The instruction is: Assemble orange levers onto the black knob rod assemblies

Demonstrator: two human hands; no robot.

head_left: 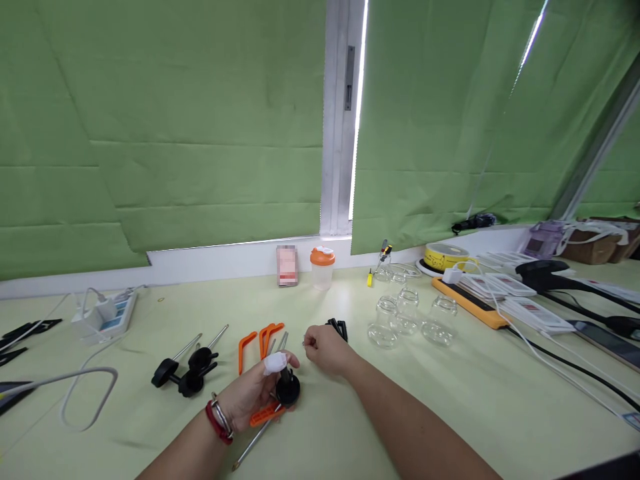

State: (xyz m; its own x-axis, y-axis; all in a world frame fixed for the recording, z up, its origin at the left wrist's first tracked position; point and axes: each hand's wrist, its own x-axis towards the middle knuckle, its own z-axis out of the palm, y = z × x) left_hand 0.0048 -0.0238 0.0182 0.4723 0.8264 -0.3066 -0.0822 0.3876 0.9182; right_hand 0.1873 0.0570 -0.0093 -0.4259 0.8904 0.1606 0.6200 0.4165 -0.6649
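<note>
My left hand (255, 400), its thumb wrapped in white, is closed around a black lid (289, 390) with a round cap. A thin metal rod (256, 440) slants from it toward the lower left. An orange part (267, 414) shows beneath the palm; whether it is held too I cannot tell. My right hand (325, 348) is curled beside several small black pieces (338, 328); what its fingers hold, if anything, is hidden. Just beyond the left hand lie orange handle-shaped parts (270, 337). More black lids with metal rods (193, 370) rest on the table to the left.
Several clear glass jars (407, 310) stand to the right. An orange-lidded cup (323, 270) and a small pink box (287, 267) are by the wall. Power strips (117, 317) with cables lie left, and an orange-edged one (470, 303) right. A yellow tape roll (447, 256) sits behind it.
</note>
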